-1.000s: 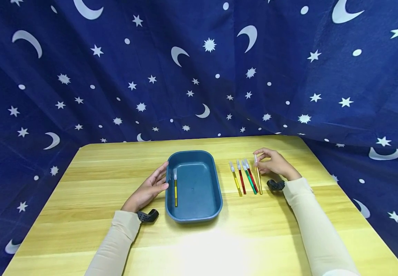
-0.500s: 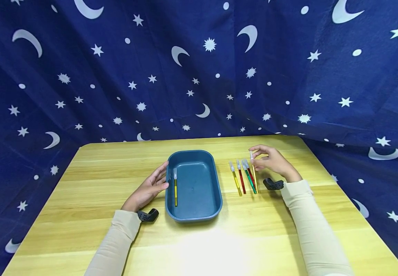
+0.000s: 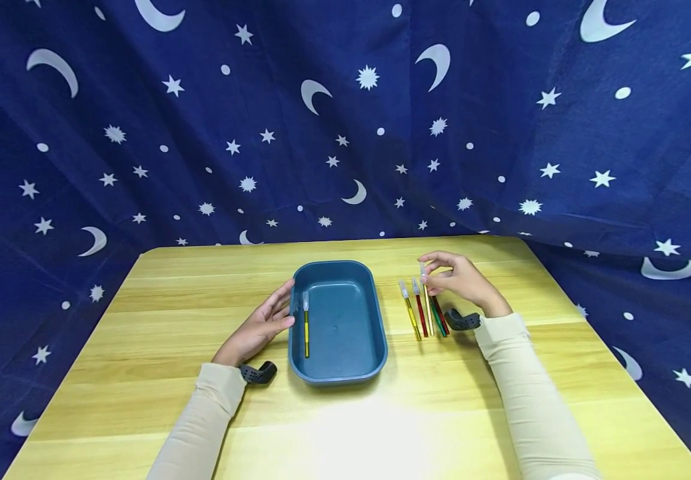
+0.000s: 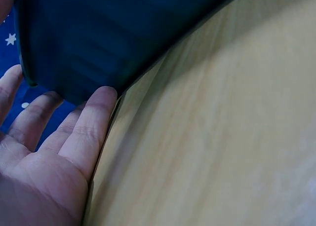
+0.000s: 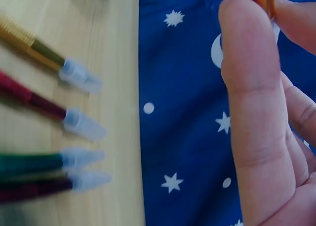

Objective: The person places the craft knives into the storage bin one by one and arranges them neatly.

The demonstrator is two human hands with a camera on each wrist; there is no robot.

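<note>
My right hand (image 3: 464,281) pinches a gold craft knife (image 3: 428,312) near its clear cap, thumb against fingers, holding it nearly upright over a row of similar capped knives. In that row lie a yellow craft knife (image 3: 410,315), a red craft knife (image 3: 420,315), a green craft knife (image 5: 29,163) and a second red craft knife (image 5: 37,189). My left hand (image 3: 255,332) touches the left side of a blue tray (image 3: 345,340), its fingers fairly straight along the outer wall. Inside the tray, another yellow craft knife (image 3: 306,333) lies along the left wall.
A light wooden table (image 3: 159,373) carries everything. Behind it hangs a dark blue curtain (image 3: 297,133) with moons and stars. The tray stands between my left hand and the row of knives, its walls raised.
My right hand has moved left with the gold craft knife, from the right end of the row to above the row's middle. The left hand and tray stay in place.
</note>
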